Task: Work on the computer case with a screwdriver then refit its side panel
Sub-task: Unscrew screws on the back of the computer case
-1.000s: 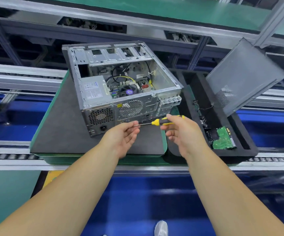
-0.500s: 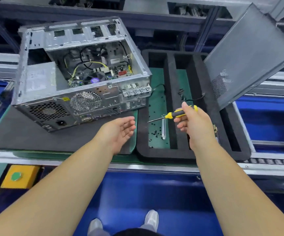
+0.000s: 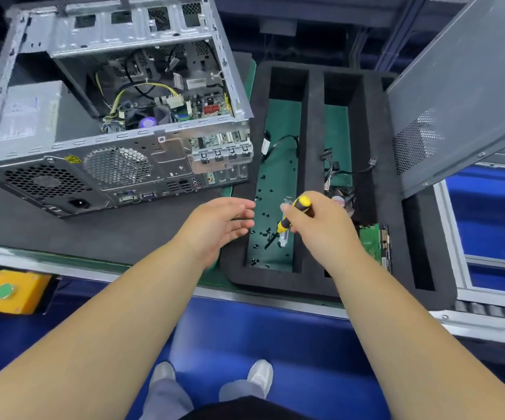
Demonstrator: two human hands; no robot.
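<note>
The open computer case [image 3: 63, 165] lies on a dark mat at upper left, its inside showing cables and a motherboard. Its grey side panel [image 3: 463, 95] leans at the right against the black foam tray [image 3: 315, 183]. My right hand [image 3: 321, 225] grips the yellow-and-black screwdriver [image 3: 290, 216], tip pointing down into the tray's left compartment. Several small black screws [image 3: 263, 231] lie there beside a metal slot cover [image 3: 284, 237]. My left hand [image 3: 218, 222] hovers with relaxed fingers at the tray's left rim, holding nothing.
A green circuit board [image 3: 369, 241] and loose cables [image 3: 336, 174] lie in the tray's middle compartment. A yellow box with a green button [image 3: 8, 291] sits at lower left. The bench's front edge runs below the tray, with blue floor and my shoes beneath.
My view swung right and down towards the tray. My right hand carried the screwdriver from the case's rear over the screw compartment and tipped it downwards. My left hand let go of the shaft and followed.
</note>
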